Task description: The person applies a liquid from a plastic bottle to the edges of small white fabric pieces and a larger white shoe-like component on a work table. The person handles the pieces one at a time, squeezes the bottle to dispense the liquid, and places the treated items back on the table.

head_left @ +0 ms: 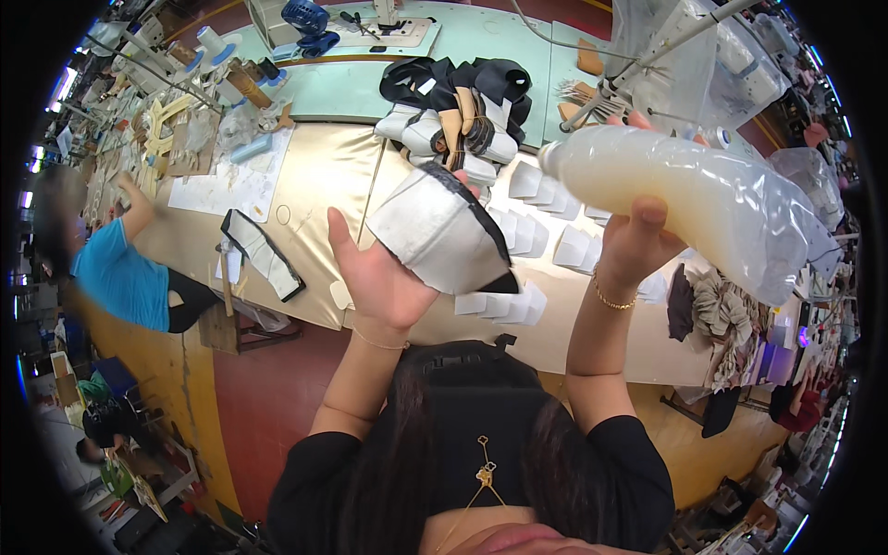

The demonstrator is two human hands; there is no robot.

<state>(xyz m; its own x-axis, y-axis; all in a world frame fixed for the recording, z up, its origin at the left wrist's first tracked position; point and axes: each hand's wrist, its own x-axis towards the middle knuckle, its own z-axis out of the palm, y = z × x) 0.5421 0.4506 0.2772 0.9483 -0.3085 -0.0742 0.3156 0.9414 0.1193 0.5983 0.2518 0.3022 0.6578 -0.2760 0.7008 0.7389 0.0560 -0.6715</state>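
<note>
On my left hand rests a curved white panel with black edging. The thumb stands away from it, and fingertips show past its far edge, so the hand supports it from beneath. My right hand is closed round a large translucent plastic bottle holding pale yellowish liquid. The bottle lies tilted in the air, its narrow nozzle toward the white panel but apart from it. Below both hands, rows of small white pieces lie on the cream table. A similar black-edged white strip lies to the left.
Bundled black and white pieces are heaped at the table's far side. Behind them stands a sewing machine on a pale green table. A metal pole with plastic bags rises far right. A person in blue works at left.
</note>
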